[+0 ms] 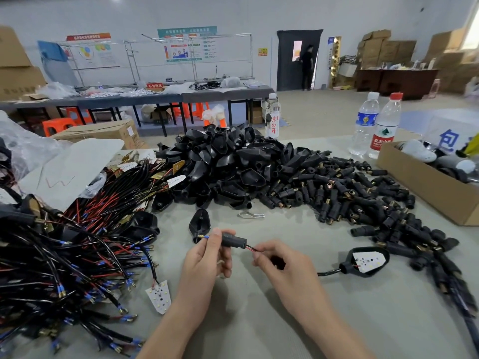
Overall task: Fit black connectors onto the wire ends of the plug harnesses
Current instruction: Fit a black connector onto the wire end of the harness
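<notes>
Left of the grip a large heap of harnesses (64, 242) lies unfitted, and beyond it to the right a heap of loose connectors (350, 193), so most of the work is judged left. One black connector (233, 239) is pinched by the left hand (204, 257). Its wires (250, 247), just right, are pinched by the right hand (282, 265). A blue-tipped wire end (204, 237) is seen protruding leftward.

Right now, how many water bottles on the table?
3. One bottle with red characters stands behind the pile of black shells; a blue-label bottle and a red-cap bottle stand side by side far right, near the cardboard box. Others could hide behind the pile.
</notes>
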Available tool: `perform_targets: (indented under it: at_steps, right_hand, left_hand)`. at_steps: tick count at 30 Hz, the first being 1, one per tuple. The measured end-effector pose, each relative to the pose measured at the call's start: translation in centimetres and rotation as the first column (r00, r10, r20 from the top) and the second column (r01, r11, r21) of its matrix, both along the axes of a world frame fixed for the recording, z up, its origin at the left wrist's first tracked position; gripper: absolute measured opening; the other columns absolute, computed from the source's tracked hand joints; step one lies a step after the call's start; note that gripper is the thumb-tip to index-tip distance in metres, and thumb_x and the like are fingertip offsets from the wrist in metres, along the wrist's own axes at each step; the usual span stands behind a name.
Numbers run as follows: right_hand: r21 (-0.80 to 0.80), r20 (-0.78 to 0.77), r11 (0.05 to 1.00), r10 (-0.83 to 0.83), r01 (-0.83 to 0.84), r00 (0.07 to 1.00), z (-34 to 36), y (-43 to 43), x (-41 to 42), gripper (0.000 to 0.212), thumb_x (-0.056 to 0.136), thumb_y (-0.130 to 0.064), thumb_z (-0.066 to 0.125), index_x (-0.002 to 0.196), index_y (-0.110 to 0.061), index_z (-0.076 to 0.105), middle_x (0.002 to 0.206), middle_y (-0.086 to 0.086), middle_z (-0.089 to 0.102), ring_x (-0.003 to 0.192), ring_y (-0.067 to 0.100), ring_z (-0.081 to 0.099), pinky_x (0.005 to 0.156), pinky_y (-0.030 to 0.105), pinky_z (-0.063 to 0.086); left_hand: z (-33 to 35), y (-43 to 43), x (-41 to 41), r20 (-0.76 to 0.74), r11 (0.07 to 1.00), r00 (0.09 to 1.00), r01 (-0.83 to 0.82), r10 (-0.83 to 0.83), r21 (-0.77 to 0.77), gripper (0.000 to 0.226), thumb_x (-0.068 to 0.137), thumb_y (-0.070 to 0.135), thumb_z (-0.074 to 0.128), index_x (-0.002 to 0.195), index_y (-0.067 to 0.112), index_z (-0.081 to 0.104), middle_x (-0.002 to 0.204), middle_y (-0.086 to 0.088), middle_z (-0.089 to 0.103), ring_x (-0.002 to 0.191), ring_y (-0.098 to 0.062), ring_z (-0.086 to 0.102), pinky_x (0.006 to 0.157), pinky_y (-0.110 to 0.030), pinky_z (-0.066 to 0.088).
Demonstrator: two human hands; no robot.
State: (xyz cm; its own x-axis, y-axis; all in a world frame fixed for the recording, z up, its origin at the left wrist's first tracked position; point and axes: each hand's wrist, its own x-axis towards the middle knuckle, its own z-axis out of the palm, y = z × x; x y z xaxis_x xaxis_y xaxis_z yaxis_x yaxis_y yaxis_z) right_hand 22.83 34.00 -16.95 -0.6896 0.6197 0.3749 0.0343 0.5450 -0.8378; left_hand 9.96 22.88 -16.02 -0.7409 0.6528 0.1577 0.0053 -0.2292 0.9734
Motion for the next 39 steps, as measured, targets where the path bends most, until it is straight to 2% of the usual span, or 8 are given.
perform_targets:
  at_steps: [6,11,15,18,21,30,35,39]
  right_hand:
    - [0.152,0.036,0.987,-0.053,0.047,0.998,0.4,0.0,0.3,0.013,0.095,-0.025,0.065,0.099,-0.033,0.075,0.082,-0.030,0.067,0.082,-0.005,0.062,0.070,0.008,0.042]
    - [0.336,0.028,0.936,-0.117,0.101,0.993,0.7,-0.1,0.2,0.010,0.093,-0.024,0.068,0.100,-0.024,0.075,0.083,-0.014,0.067,0.077,0.002,0.057,0.074,0.011,0.040]
    - [0.251,0.059,0.965,-0.098,0.080,0.993,0.7,0.1,0.4,0.023,0.094,-0.036,0.063,0.118,-0.034,0.066,0.092,-0.024,0.064,0.092,-0.009,0.052,0.082,0.002,0.034]
    - [0.305,0.138,0.952,-0.086,0.041,0.987,0.5,0.4,0.7,0.022,0.096,-0.043,0.057,0.115,-0.038,0.066,0.094,-0.034,0.058,0.097,-0.005,0.051,0.085,0.007,0.035]
    - [0.317,0.151,0.948,-0.082,0.031,0.985,0.4,0.6,0.7,0.018,0.098,-0.043,0.054,0.108,-0.035,0.068,0.093,-0.030,0.062,0.088,-0.003,0.054,0.078,0.014,0.041]
    - [0.316,0.114,0.947,-0.094,0.054,0.989,0.7,0.2,0.8,0.020,0.097,-0.037,0.060,0.113,-0.038,0.070,0.077,-0.022,0.056,0.073,-0.008,0.048,0.067,0.007,0.034]
    - [0.245,0.152,0.969,-0.064,0.025,0.986,0.7,0.3,0.5,0.026,0.097,-0.040,0.058,0.122,-0.037,0.065,0.093,-0.022,0.061,0.085,-0.001,0.051,0.077,0.008,0.034]
    - [0.298,0.156,0.954,-0.021,-0.027,0.988,0.9,0.2,0.5,0.020,0.099,-0.034,0.055,0.112,-0.029,0.070,0.089,-0.022,0.058,0.087,-0.005,0.047,0.080,0.006,0.033]
  left_hand:
    - [0.2,0.0,0.4,-0.027,0.999,0.999,0.024,-0.025,-0.026,0.043,0.091,0.048,0.050,0.104,0.013,0.073,0.069,-0.004,0.055,0.060,-0.016,0.052,0.050,-0.026,0.043]
    - [0.4,0.1,0.8,-0.064,0.997,0.997,0.042,-0.046,-0.063,0.042,0.091,0.046,0.049,0.104,0.012,0.071,0.070,-0.005,0.058,0.061,-0.018,0.052,0.053,-0.030,0.042]
    - [0.3,0.0,0.7,-0.043,0.999,0.999,0.025,-0.027,-0.036,0.043,0.093,0.046,0.049,0.103,0.011,0.072,0.069,-0.006,0.057,0.060,-0.017,0.052,0.051,-0.027,0.042]
    - [0.2,0.1,0.2,0.016,1.000,1.000,-0.024,0.024,0.004,0.046,0.092,0.048,0.049,0.099,0.010,0.074,0.067,-0.005,0.055,0.057,-0.016,0.050,0.047,-0.025,0.042]
    - [0.2,0.2,0.1,0.039,0.999,0.998,-0.040,0.039,0.015,0.044,0.091,0.050,0.050,0.095,0.015,0.076,0.067,-0.004,0.055,0.057,-0.015,0.050,0.047,-0.025,0.042]
    - [0.3,0.1,0.6,-0.029,0.998,0.999,0.016,-0.018,-0.067,0.047,0.090,0.052,0.048,0.097,0.012,0.073,0.067,-0.005,0.058,0.059,-0.016,0.052,0.050,-0.027,0.042]
    - [0.8,0.1,1.0,-0.034,0.995,0.999,0.037,-0.040,-0.094,0.050,0.090,0.052,0.042,0.092,0.013,0.074,0.067,-0.006,0.059,0.062,-0.019,0.052,0.052,-0.028,0.042]
    - [0.8,0.2,1.0,-0.021,0.995,1.000,0.017,-0.019,-0.094,0.054,0.090,0.051,0.042,0.094,0.008,0.073,0.066,-0.006,0.059,0.061,-0.020,0.051,0.053,-0.030,0.041]
